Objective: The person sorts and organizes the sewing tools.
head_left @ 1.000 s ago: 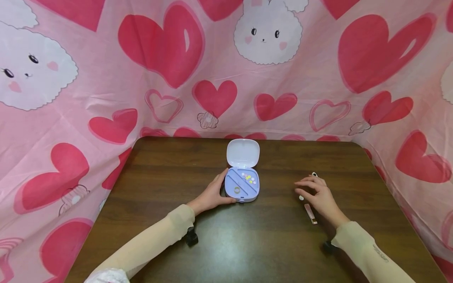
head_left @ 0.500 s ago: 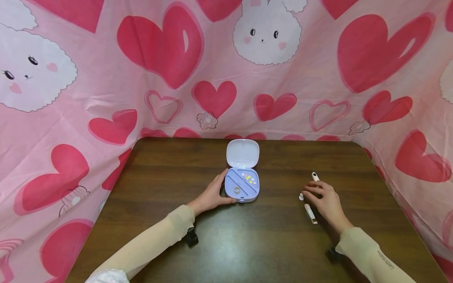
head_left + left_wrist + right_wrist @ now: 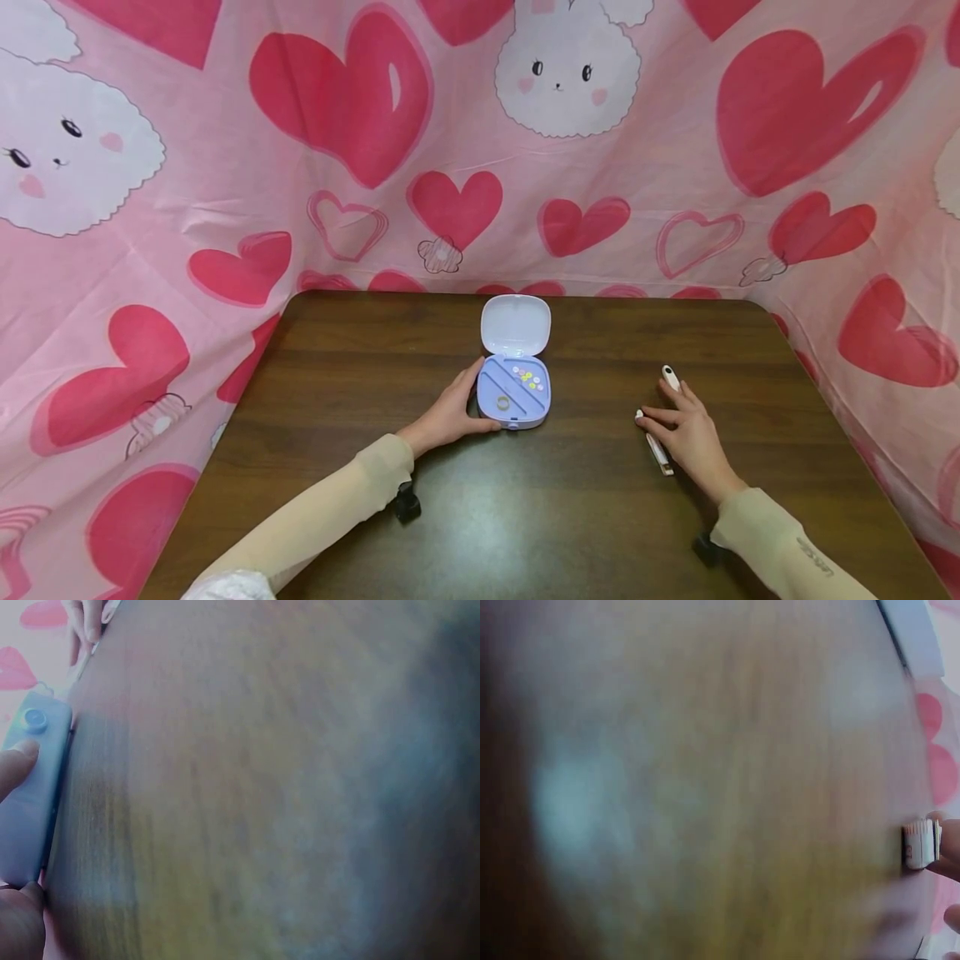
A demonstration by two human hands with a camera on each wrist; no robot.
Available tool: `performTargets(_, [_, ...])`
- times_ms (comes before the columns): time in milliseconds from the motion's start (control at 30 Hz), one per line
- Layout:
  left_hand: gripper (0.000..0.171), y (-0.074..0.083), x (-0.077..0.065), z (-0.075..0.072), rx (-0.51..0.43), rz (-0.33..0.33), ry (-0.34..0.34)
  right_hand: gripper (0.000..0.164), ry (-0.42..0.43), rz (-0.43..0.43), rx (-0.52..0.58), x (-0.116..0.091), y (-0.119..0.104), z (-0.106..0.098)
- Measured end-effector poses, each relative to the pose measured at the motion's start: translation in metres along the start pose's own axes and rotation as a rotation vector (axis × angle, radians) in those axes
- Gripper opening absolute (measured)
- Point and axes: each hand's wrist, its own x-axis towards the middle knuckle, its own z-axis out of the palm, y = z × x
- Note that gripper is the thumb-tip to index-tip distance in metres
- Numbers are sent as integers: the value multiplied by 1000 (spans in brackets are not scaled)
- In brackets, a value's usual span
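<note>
My left hand (image 3: 448,414) grips the left side of a small lilac compartment box (image 3: 492,379), thumb at the front near its latch. Its white lid (image 3: 515,323) stands up at the back. A gold-coloured ring (image 3: 502,403) lies in the front compartment, and several small white, pink and yellow pieces (image 3: 528,379) lie in the back one. At the right, thumb and forefinger of my right hand (image 3: 693,437) pinch a small white piece (image 3: 639,414), too small to identify. Part of my left thumb (image 3: 16,766) shows against the box front in the left wrist view.
Below the right fingers lies a slim white item (image 3: 660,456) with a metallic end. A white item with a dark oval (image 3: 670,377) lies beyond that hand, partly covered. The brown table (image 3: 480,517) meets a pink heart-patterned cloth (image 3: 637,167) at the back and sides.
My right hand first drew back to the right, then its thumb and forefinger came down and closed on the small white piece. My left hand and the box have stayed put.
</note>
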Motion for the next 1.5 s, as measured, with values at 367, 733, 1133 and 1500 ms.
performTargets(367, [118,-3,0,-1,-16,2,-3,24,-13,-35,-8,2,4,0])
performTargets(733, [117,-2,-1,0,-24,15,0,21,51,-37,-33,5,7,0])
performTargets(1133, [115,-2,0,0,-24,22,2,16,87,-45,-73,8,9,-3])
performTargets(1500, [116,1,0,-1,-23,4,-8,14,66,-33,-49,11,13,-2])
